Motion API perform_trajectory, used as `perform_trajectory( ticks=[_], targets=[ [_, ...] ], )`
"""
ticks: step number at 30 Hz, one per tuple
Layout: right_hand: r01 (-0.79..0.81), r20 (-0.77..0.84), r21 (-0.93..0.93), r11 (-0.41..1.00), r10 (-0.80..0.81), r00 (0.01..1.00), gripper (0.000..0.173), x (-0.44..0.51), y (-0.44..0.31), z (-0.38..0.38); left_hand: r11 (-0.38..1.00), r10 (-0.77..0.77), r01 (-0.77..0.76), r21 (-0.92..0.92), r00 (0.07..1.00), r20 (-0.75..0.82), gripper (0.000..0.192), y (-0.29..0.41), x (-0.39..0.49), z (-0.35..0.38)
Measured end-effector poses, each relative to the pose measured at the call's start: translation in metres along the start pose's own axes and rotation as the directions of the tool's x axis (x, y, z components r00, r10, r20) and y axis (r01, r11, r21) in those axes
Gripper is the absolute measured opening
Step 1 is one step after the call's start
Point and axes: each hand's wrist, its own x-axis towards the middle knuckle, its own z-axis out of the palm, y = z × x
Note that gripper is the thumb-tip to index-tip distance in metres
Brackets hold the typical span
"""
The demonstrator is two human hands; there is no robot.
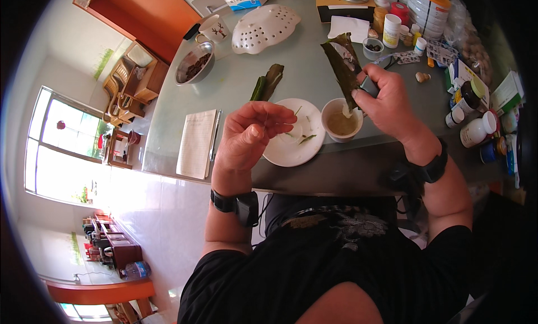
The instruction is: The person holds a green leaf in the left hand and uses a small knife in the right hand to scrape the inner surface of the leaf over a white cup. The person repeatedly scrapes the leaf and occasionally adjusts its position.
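My right hand [386, 101] grips a long split piece of green aloe-like leaf [339, 67] and a small dark-handled tool [370, 87]. The leaf's lower end hangs over a white cup [342, 124] of cloudy, pale greenish liquid, with a whitish piece at the rim. My left hand [256, 135] is raised with curled, parted fingers over the left edge of a white plate [309, 154]; a thin clear strand shows at its fingers. Green scraps [307, 139] lie on the plate. Behind my left hand, more dark green leaf pieces [269, 82] rest on the glass tabletop.
A notebook [195, 143] and pen [215, 135] lie at left. Farther back stand a steel bowl [206, 67] of brown pieces, a mug [215, 28] and an upturned white perforated basket [265, 28]. Pill bottles [391, 30], blister packs [441, 53] and boxes crowd the right side.
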Motion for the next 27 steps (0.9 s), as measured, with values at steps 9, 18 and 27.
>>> perform_trajectory(
  ticks=[9,18,27],
  targets=[
    [0.016,0.051,-0.132,0.991,-0.009,0.999,0.012,0.000,-0.001,-0.004,0.998,0.055,-0.051,0.041,0.993,-0.107,0.014,-0.003,0.005,0.000],
    [-0.021,0.014,-0.080,0.997,0.023,1.000,0.015,-0.001,-0.008,-0.003,0.852,0.064,0.032,0.523,0.984,-0.165,0.054,0.007,0.005,0.015],
    [0.039,0.007,-0.074,0.997,-0.038,0.999,0.015,-0.001,-0.008,-0.002,0.675,0.146,0.020,0.738,0.976,-0.160,0.020,0.003,0.007,0.018]
  ],
)
